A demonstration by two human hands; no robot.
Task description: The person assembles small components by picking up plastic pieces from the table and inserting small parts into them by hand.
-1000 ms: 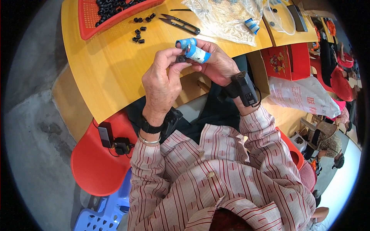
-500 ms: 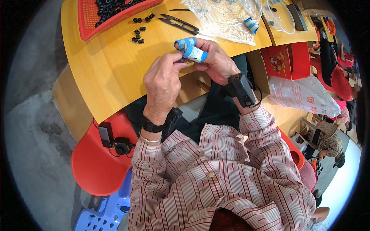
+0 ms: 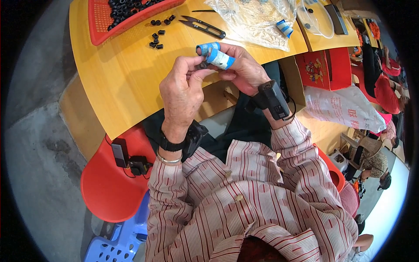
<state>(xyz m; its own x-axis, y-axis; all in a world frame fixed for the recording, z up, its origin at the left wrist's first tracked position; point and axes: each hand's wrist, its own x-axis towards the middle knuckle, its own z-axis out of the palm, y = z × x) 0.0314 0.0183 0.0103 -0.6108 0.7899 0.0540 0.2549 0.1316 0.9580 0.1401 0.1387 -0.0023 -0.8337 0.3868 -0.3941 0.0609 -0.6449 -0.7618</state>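
Note:
My left hand (image 3: 183,91) is closed, thumb and forefinger pinching a small dark piece (image 3: 202,65) over the table's front edge. My right hand (image 3: 246,72) meets it there, its thumb and forefinger wrapped in blue-and-white tape (image 3: 220,59) and closed on the same piece. Fingers cover most of it, so its exact shape is hidden. Beyond the hands, several short black tube-like pieces (image 3: 155,40) lie loose on the yellow table (image 3: 126,74). A pair of black thread snips (image 3: 203,27) rests to their right, blades apart.
A red plastic basket (image 3: 97,30) full of black pieces stands at the far left. Clear plastic bag (image 3: 248,22) and a blue-and-white tape roll (image 3: 284,29) lie at the far right. Red box (image 3: 323,70) stands beside the table; a red stool (image 3: 104,192) is at my left.
My left hand has shifted slightly left and its fingers have bent more around the small piece. The right hand has tilted a little and moved slightly left.

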